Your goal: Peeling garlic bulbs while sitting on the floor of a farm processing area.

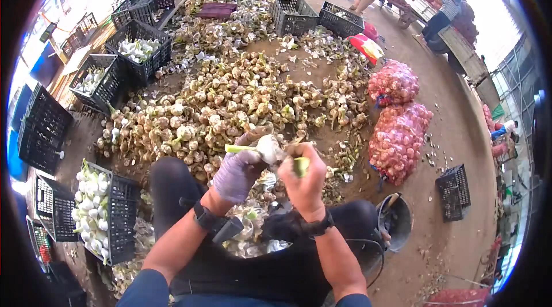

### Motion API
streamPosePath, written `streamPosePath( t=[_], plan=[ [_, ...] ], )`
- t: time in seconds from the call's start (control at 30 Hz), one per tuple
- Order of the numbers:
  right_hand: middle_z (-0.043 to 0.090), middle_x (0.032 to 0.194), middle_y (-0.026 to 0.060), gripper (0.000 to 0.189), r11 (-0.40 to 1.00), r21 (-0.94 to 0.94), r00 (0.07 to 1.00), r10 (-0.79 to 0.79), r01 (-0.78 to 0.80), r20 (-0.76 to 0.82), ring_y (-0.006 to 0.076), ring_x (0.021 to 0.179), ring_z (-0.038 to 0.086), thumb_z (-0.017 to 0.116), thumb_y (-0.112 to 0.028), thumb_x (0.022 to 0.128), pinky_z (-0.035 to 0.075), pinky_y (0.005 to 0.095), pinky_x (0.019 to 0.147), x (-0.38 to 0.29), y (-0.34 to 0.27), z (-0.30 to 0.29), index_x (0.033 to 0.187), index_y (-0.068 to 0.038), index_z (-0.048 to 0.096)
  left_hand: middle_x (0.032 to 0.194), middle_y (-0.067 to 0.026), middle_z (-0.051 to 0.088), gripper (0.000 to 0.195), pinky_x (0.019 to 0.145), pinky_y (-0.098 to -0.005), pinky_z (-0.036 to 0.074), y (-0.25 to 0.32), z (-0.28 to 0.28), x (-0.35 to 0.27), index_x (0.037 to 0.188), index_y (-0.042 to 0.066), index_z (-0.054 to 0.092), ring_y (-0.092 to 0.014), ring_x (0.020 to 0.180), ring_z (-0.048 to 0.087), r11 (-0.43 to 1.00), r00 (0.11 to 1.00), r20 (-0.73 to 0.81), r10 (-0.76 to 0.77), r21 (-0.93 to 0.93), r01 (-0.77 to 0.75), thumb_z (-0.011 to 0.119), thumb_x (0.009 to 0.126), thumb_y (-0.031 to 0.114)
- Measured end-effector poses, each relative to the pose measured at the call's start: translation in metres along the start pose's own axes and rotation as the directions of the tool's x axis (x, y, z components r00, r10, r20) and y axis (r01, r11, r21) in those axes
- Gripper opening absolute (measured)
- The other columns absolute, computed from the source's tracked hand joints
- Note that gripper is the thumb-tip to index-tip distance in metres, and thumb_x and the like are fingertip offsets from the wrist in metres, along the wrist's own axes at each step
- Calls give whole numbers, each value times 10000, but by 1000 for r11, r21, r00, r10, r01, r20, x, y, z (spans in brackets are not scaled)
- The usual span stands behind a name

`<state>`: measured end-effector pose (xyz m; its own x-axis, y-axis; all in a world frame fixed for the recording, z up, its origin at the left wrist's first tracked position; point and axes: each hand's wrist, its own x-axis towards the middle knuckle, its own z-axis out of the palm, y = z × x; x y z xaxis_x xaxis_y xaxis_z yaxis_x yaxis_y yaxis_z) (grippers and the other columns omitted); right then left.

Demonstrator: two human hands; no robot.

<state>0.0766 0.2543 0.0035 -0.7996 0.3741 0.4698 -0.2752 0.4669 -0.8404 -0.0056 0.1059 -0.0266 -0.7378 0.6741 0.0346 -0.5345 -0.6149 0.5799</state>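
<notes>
My left hand (239, 173), in a thin, stained glove, holds a white garlic bulb (268, 149) whose short green stem points left. Close against the bulb's right side is my bare right hand (304, 173), its fingers curled around a yellow-green object (301, 166) that is blurred; what it is I cannot tell. Beyond both hands spreads a heap of unpeeled garlic bulbs (241, 95) on the ground. Loose garlic skins (250, 220) lie below my hands, between my knees. A black plastic crate (123, 216) of clean white bulbs stands to the left.
More black crates, two holding peeled garlic (139, 50), stand at the left. Red mesh sacks of garlic (399, 143) and a metal bucket (399, 223) are on the right. A small black crate (453, 195) lies farther right. Several people are by a loaded cart (465, 52) at the upper right.
</notes>
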Motion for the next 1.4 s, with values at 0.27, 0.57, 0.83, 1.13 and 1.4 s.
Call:
streamPosePath(
  t=[0.27,0.57,0.83,1.13,1.4],
  plan=[
    [674,938,50,433,932,275,971,221,-238,93,136,770,666,817,-213,896,569,283,690,5,1,-8,1188,-14,566,1407,-209,581,605,1193,-472,376,-1,-7,3,1403,-18,521,-334,1303,558,944,996,1,-92,-318,87,473,801,-42],
    [629,904,123,553,973,-126,972,-170,192,165,268,752,648,907,-312,778,536,371,686,1,-4,2,1127,-10,605,1376,-173,615,608,1103,-367,485,-5,-6,1,1376,-40,534,-254,1250,614,993,998,-62,28,117,-21,422,779,-64],
    [706,966,73,126,683,580,885,438,-444,161,188,750,678,721,-100,966,558,289,637,-2,4,1,1040,-17,661,1391,-195,610,545,1037,-380,535,-9,-7,5,1355,-21,586,-277,1222,637,998,996,61,61,-14,-60,584,813,28],
    [652,952,88,204,262,790,832,188,-555,522,253,753,699,730,-164,947,601,392,544,7,4,-24,1005,-11,609,1420,-144,588,577,1166,-477,425,-11,-7,-1,1356,68,577,-344,1395,492,956,991,120,53,-292,-16,621,781,46],
    [740,1117,117,459,880,35,303,125,-474,945,210,1067,693,824,-184,803,542,368,922,-7,-11,-7,1203,-11,680,1314,-192,659,420,1015,-393,556,32,-31,0,1228,-8,629,-301,1177,663,996,969,-245,35,-74,-54,445,851,-11]
  ],
)
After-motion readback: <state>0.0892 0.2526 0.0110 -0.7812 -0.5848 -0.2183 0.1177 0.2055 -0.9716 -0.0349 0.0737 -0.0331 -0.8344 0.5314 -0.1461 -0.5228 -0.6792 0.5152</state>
